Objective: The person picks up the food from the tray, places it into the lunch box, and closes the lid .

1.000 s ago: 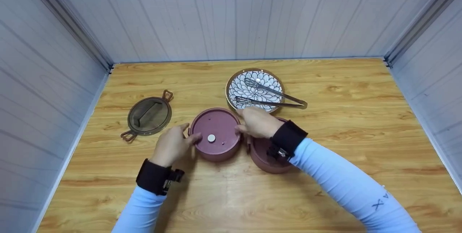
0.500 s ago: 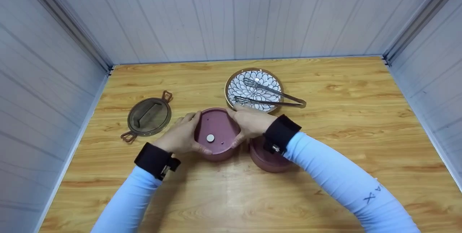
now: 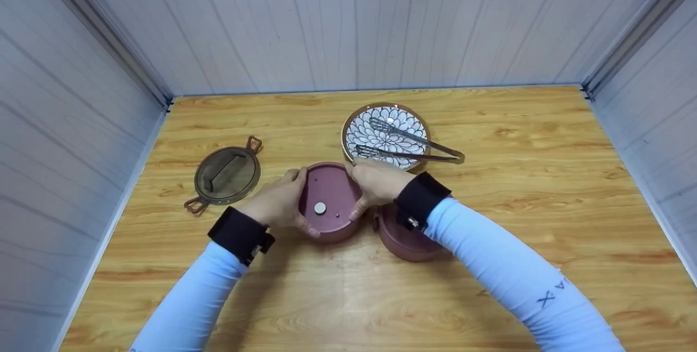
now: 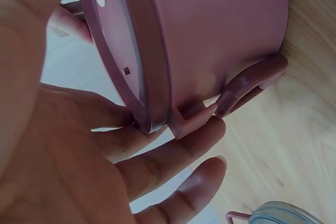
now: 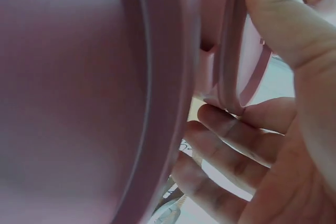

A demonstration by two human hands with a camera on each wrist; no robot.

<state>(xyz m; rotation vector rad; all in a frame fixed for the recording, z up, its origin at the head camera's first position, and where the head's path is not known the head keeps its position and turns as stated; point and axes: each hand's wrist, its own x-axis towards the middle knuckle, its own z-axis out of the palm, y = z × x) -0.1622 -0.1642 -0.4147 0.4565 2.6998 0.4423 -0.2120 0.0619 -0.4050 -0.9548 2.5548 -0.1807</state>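
A round mauve pot (image 3: 331, 236) with side handles stands on the wooden table, its flat recessed lid (image 3: 333, 193) carrying a small pale knob (image 3: 320, 208). My left hand (image 3: 279, 205) grips the lid's left edge, thumb at the front and fingers round the side. From the right, my right hand (image 3: 375, 182) holds the opposite edge. In the left wrist view, fingertips (image 4: 212, 127) reach the lid's rim and the bracket above a brown handle (image 4: 252, 82). A second mauve pot (image 3: 405, 240) stands close by on the right, partly hidden under my right wrist.
Behind the pots lies a flower-patterned plate (image 3: 365, 117) with metal tongs (image 3: 414, 139) across it. To the left is a round grey-brown lid (image 3: 248, 177) with a bar grip and two looped side handles. Pale panel walls (image 3: 354, 25) enclose the table's back and sides.
My left hand has come round the lid's left edge, and my right hand's thumb has moved down its right edge. The pots, plate and tongs have stayed in place.
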